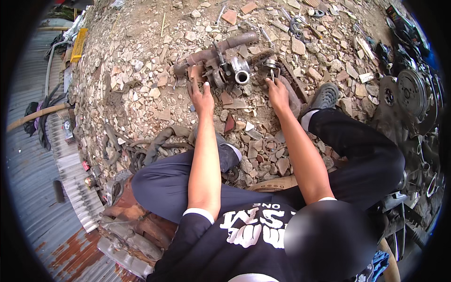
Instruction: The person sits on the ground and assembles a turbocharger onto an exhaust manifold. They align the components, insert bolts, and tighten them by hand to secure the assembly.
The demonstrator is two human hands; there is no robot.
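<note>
A rusty, greasy metal assembly lies on the stony ground in front of me, with a long brown pipe (230,43) along its far side and a round silver-rimmed opening (242,77) facing up. At its left end is my left hand (203,99), fingers stretched and thumb apart; whether the fingertips touch the metal I cannot tell. My right hand (278,96) is closed at the assembly's right side, pinching a slim metal piece (273,73) whose kind is unclear. Just right of that hand lies a long rusty metal part (293,82).
Wrenches (219,15) and other small tools (296,27) lie beyond the assembly among broken stones. Dark hoses (162,141) lie by my left leg, and a large metal casing (131,230) behind it. Round metal discs (413,96) stand at right; corrugated sheets (35,183) line the left.
</note>
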